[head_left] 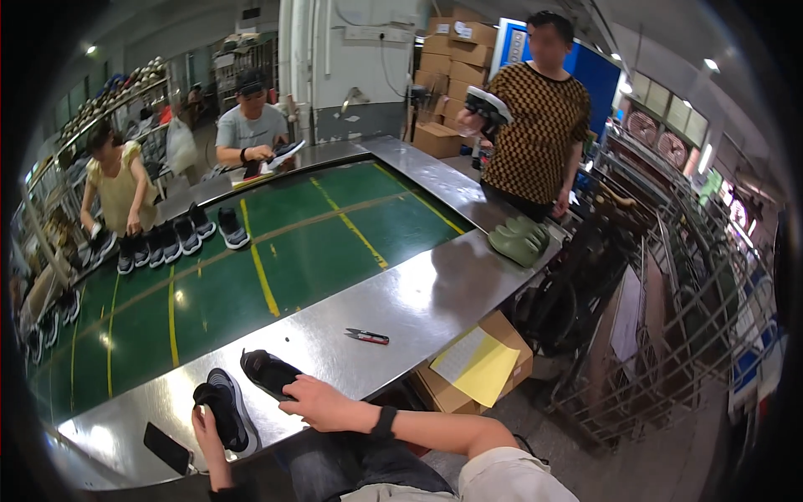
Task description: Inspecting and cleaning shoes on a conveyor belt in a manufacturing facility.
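Observation:
My left hand [205,431] grips a black shoe with a white sole [226,410], holding it sole-up over the steel ledge [401,305] near the lower left. A second black shoe [268,372] lies on the ledge just right of it, and my right hand [322,403] rests on its heel end with the fingers curled over it. A black band sits on my right wrist. A dark phone [166,448] lies flat on the ledge left of my left hand.
Small red-handled snips [368,336] lie on the ledge. A green conveyor belt [276,251] carries a row of dark shoes [180,236] at far left. Green shoe lasts [519,238] sit at the belt's right end. Three other people work around the belt. A cardboard box with yellow paper [477,368] stands below.

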Demonstrator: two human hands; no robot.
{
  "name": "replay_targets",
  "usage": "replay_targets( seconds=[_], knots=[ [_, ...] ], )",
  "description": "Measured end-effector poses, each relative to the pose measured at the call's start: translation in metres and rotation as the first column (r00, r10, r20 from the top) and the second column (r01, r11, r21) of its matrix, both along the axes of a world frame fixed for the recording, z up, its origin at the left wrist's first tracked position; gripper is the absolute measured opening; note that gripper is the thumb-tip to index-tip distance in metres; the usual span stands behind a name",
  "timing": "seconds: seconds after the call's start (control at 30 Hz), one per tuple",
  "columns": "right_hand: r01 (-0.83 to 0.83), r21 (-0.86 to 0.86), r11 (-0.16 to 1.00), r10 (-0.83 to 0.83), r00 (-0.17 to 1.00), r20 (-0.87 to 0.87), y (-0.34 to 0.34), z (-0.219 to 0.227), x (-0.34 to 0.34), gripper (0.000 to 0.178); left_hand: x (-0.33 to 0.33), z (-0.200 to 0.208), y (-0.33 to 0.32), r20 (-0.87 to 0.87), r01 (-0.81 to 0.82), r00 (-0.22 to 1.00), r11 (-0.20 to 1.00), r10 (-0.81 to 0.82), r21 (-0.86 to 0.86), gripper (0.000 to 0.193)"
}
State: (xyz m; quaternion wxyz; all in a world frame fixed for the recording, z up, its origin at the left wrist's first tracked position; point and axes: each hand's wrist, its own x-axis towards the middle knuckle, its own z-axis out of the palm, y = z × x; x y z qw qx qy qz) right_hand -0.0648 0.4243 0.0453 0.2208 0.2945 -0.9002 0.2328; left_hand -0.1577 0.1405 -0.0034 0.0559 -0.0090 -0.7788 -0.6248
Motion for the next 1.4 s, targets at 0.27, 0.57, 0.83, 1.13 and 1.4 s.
replay_targets(
  seconds=[0.27, 0.57, 0.83, 1.13, 1.4],
  knots=[
    [0.058, 0.026, 0.998, -0.064, 0.912, 0.405, -0.043, 0.002, -0.017, 0.064, 0.058, 0.01, 0.091, 0.168, 0.1, 0.973, 0.943, -0.16, 0.319, 0.062],
    [0.118, 0.128, 0.985, -0.156, 0.926, 0.344, -0.053, -0.004, 0.005, 0.047, 0.079, 0.042, 0.114, 0.257, 0.068, 0.938, 0.853, -0.231, 0.518, 0.065],
    [0.187, -0.156, 0.97, -0.109, 0.907, 0.407, -0.043, -0.006, -0.008, 0.039, 0.022, -0.014, 0.054, 0.204, 0.013, 0.977, 0.97, -0.064, 0.243, 0.062],
    [0.414, -0.89, 0.192, 0.006, 0.906, 0.422, 0.094, 0.078, -0.066, 0.04, -0.003, -0.009, 0.04, -0.165, 0.074, 0.923, 0.583, -0.347, -0.809, 0.044],
    [0.555, -0.786, -0.272, 0.302, 0.825, 0.478, 0.211, 0.077, -0.144, 0.007, 0.006, 0.004, 0.047, -0.157, 0.046, 0.931, 0.531, -0.33, -0.846, 0.048]
  ],
)
